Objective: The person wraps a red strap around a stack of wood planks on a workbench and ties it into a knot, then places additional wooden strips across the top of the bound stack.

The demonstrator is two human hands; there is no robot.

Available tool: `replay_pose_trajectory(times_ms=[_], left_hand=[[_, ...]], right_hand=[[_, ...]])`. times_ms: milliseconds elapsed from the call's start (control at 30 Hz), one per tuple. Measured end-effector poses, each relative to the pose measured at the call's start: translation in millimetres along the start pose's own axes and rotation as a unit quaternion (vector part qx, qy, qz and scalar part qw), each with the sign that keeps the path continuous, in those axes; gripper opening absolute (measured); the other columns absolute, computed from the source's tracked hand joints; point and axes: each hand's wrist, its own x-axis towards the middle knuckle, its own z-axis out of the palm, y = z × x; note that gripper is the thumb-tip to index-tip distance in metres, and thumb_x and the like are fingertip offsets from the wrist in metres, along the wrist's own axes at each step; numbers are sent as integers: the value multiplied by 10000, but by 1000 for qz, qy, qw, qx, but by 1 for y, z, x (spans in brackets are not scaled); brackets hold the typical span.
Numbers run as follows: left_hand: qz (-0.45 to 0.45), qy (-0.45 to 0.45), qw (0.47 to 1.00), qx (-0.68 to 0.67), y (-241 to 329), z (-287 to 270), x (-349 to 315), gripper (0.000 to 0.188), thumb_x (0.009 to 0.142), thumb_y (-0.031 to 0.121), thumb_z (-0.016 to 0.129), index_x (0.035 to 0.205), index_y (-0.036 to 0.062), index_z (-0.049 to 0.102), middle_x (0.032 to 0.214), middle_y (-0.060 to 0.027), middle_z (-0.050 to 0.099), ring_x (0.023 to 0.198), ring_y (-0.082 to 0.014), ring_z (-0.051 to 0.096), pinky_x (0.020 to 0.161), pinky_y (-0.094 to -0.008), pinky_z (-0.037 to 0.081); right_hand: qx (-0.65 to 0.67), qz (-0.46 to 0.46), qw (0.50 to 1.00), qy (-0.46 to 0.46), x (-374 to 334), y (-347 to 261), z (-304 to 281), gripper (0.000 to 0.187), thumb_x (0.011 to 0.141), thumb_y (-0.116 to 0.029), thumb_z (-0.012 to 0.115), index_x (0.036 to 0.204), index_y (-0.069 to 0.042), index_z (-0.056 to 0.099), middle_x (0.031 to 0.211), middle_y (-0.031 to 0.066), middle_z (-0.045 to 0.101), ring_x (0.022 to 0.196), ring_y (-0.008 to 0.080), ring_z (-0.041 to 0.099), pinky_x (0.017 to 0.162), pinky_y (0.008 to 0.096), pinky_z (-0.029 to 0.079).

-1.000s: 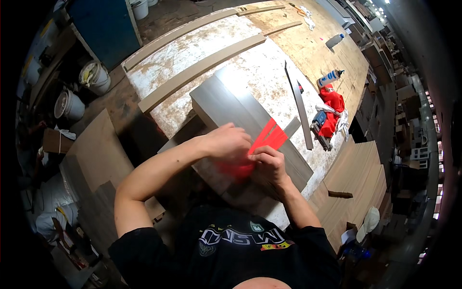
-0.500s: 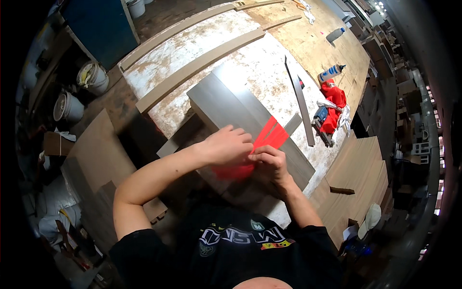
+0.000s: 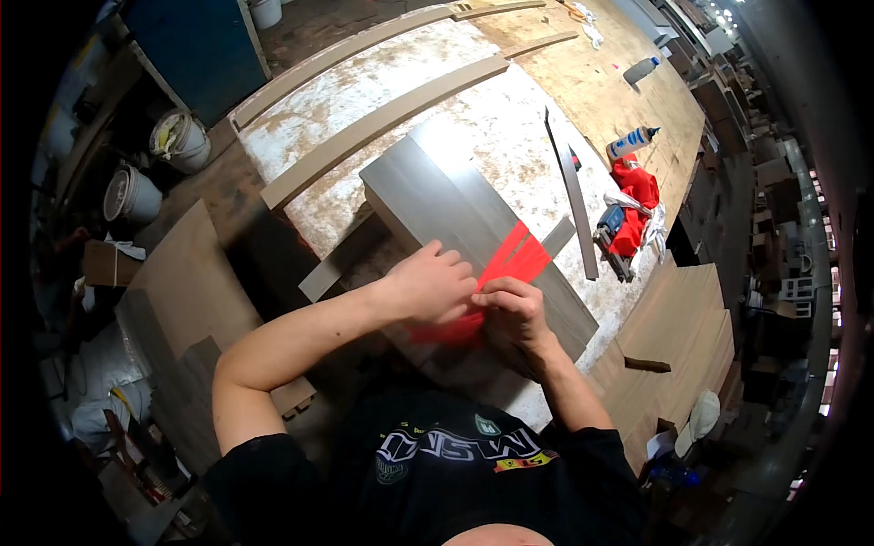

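Note:
Thin red strips [image 3: 516, 258] fan out over the near right part of a grey wood-grain panel [image 3: 437, 187], and more red, blurred, hangs below my hands. My right hand [image 3: 515, 308] is closed, thumb and fingers pinching the gathered strips. Close beside it, my left hand [image 3: 431, 284] is bent over the same red strips with curled fingers; the fingertips are partly hidden. The panel rests on a white-stained worktable [image 3: 332, 218], its near edge just under my wrists. A narrow grey strip of board [image 3: 558, 237] sticks out beyond the panel's right side.
Long wooden strips [image 3: 387, 129] cross the table's far left. To the right lie a dark thin bar [image 3: 572, 196], a blue nail gun [image 3: 612, 227], red cloth [image 3: 635, 187] and a glue bottle [image 3: 633, 142]. Stacked boards [image 3: 678, 328] stand at right, buckets [image 3: 133, 194] at far left.
Both hands stay on the red strips with only slight finger movement, and the hanging red part shifts a little. The whole scene is slightly displaced in the picture.

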Motion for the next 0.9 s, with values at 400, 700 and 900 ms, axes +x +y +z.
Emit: replay_pose_trajectory(times_ms=[400, 700, 900], left_hand=[[15, 66, 998, -6, 3, 14, -14, 198, 928, 270, 614, 772, 158, 566, 781, -8, 550, 820, -189, 572, 743, -348, 405], [-51, 98, 993, -42, 12, 31, -21, 245, 897, 337, 658, 759, 172, 538, 740, 12, 525, 687, -158, 560, 632, -316, 386], [-56, 107, 991, -57, -13, 41, -39, 274, 820, 340, 680, 725, 177, 482, 698, 16, 421, 651, -145, 510, 608, -310, 358]], right_hand=[[82, 83, 986, -121, 4, -6, -20, 119, 855, -34, 700, 971, -41, 727, 1034, 98, 693, 966, 253, 657, 843, 361, 523], [155, 68, 948, -269, 6, 10, -36, 107, 939, -166, 624, 1001, -82, 648, 952, 98, 614, 929, 312, 557, 881, 438, 363], [40, -12, 940, -338, 30, 31, -49, 135, 890, -242, 684, 919, -143, 597, 879, 15, 618, 849, 243, 546, 810, 402, 331]])
